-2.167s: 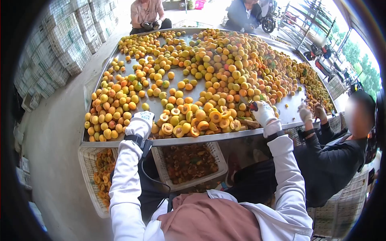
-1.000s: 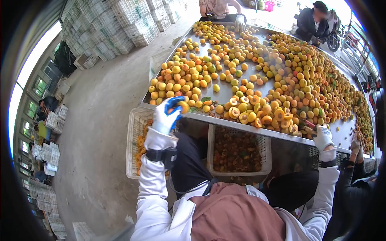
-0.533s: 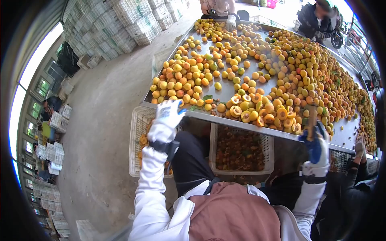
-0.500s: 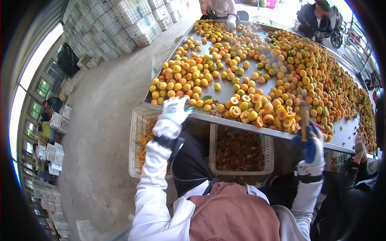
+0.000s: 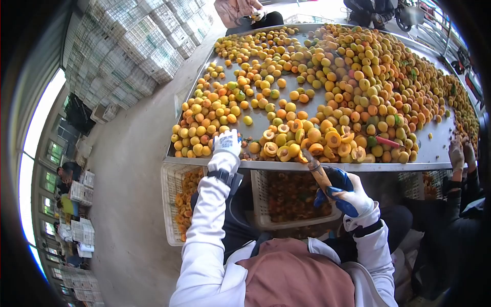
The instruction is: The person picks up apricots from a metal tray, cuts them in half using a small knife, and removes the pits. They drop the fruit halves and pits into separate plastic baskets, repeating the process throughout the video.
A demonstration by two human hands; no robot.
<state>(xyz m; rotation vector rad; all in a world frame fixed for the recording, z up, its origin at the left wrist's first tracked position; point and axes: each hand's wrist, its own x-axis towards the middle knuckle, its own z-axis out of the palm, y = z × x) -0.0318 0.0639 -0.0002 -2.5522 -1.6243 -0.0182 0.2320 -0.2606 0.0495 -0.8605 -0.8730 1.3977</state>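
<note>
My left hand (image 5: 226,144), in a white glove with blue print, reaches over the table's front edge among whole apricots (image 5: 197,129). Its fingers point down into the fruit and are mostly hidden from above. In front of my body, my right hand (image 5: 352,197), gloved in white with a blue palm, grips a wooden-handled tool (image 5: 320,176). The tool's short dark tip points up and left, right at the table rim. Just beyond that tip lie halved apricots (image 5: 315,149), some with the pit showing. A red-handled thing (image 5: 387,141) rests on the fruit to the right.
The metal table (image 5: 255,123) carries a large heap of apricots. Below its edge stand a crate of apricot halves (image 5: 171,204) and a crate of dark pits (image 5: 261,204). A co-worker's hands (image 5: 460,152) are at the right edge; another person (image 5: 240,11) sits across. Crates (image 5: 138,46) are stacked back left.
My right hand has come left and down with the tool, now tilted over the table edge. My left hand has moved forward onto the fruit. The view has turned; the person across has drawn their hands back.
</note>
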